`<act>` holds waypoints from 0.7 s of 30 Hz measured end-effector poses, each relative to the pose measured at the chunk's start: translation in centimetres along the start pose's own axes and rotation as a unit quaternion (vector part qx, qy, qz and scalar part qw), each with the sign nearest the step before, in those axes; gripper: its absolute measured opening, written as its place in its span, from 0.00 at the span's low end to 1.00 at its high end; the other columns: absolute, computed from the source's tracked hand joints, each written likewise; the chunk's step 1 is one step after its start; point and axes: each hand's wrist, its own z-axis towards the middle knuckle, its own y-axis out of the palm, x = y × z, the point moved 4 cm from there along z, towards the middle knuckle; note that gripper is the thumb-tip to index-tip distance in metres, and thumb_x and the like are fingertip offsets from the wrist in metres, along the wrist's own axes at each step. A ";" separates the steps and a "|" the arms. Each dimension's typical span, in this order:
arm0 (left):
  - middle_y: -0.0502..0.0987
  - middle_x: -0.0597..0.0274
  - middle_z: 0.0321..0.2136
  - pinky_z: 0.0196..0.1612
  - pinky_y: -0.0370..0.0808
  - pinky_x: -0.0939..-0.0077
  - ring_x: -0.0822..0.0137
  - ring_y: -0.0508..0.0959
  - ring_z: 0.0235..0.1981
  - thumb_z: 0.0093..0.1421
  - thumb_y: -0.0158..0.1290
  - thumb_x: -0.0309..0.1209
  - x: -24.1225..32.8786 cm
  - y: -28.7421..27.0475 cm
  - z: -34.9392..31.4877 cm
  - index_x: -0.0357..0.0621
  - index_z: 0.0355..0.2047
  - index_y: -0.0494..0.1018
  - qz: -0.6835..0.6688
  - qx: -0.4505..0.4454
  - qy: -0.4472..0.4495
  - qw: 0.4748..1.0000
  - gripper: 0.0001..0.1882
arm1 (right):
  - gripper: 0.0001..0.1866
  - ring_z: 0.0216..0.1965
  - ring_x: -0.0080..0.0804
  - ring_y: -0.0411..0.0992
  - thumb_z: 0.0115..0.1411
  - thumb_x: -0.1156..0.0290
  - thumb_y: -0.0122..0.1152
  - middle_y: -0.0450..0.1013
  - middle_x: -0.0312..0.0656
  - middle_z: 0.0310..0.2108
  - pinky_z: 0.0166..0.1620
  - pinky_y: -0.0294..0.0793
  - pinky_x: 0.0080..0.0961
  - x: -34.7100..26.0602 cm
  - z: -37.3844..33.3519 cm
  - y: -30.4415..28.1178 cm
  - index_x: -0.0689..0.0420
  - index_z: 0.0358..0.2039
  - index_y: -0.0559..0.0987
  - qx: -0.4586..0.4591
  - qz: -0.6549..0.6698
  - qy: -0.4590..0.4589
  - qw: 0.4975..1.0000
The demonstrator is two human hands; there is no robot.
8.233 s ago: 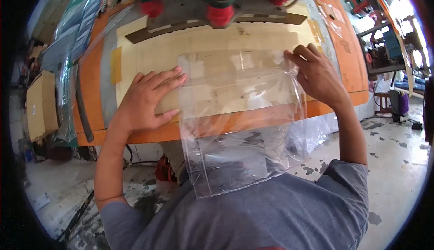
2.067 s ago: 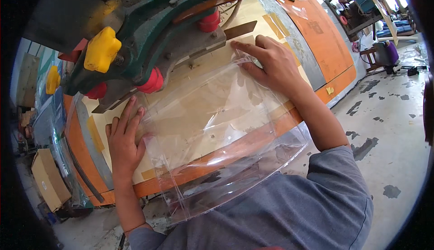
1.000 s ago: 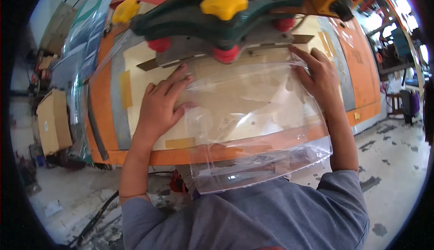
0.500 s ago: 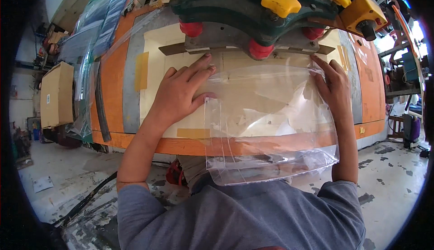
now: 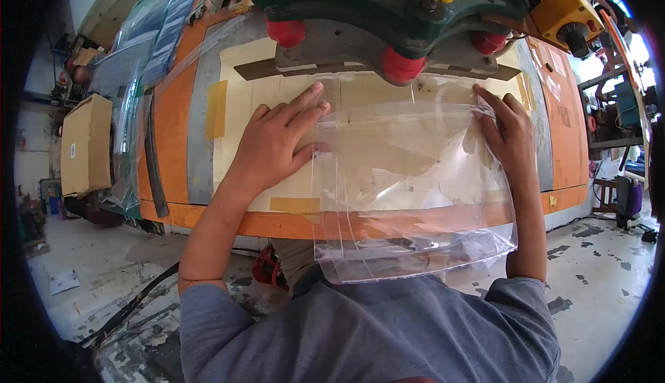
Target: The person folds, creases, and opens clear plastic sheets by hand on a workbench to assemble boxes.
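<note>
1 piece of clear plastic film [image 5: 415, 151] lies between the fingers of the left hand [image 5: 273, 140] and those of the right hand [image 5: 514, 125]; its near end hangs over the front edge of the orange surface [image 5: 170, 134], on the wearer's side of the fingers.

Left: fingers spread, with index, middle and thumb tips at the film's left edge; no pinch seen. Right: index pointing ahead, thumb apart from it, film bunched beside them; whether any is pinched, cannot tell.

Risk (judged): a dark metal bar [image 5: 260, 70] lies just ahead of the 2 index fingertips. If lowered with fingers there, it could catch them. Its height above the film is unclear. The hanging end could drag the film askew; wrinkles by the right fingers could set a fold.

Around: a green casting [image 5: 346, 2] with 3 red caps [image 5: 404, 64] blocks reach straight ahead of the fingers. Yellow-orange control box [image 5: 561, 9]: beyond the right fingers. Tan tape [image 5: 216, 109]: left of the left fingers. Cardboard box [image 5: 86, 144]: farther left, well apart.
</note>
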 end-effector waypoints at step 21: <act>0.62 0.67 0.73 0.49 0.69 0.63 0.60 0.78 0.53 0.53 0.65 0.38 0.3 -0.3 0.1 0.51 0.63 0.70 0.000 -0.004 -0.013 1.000 0.36 | 0.24 0.28 0.40 0.69 0.60 0.63 0.67 0.65 0.43 0.26 0.35 0.69 0.40 0.4 -0.2 -0.1 0.45 0.58 0.82 -0.001 -0.019 0.021 1.000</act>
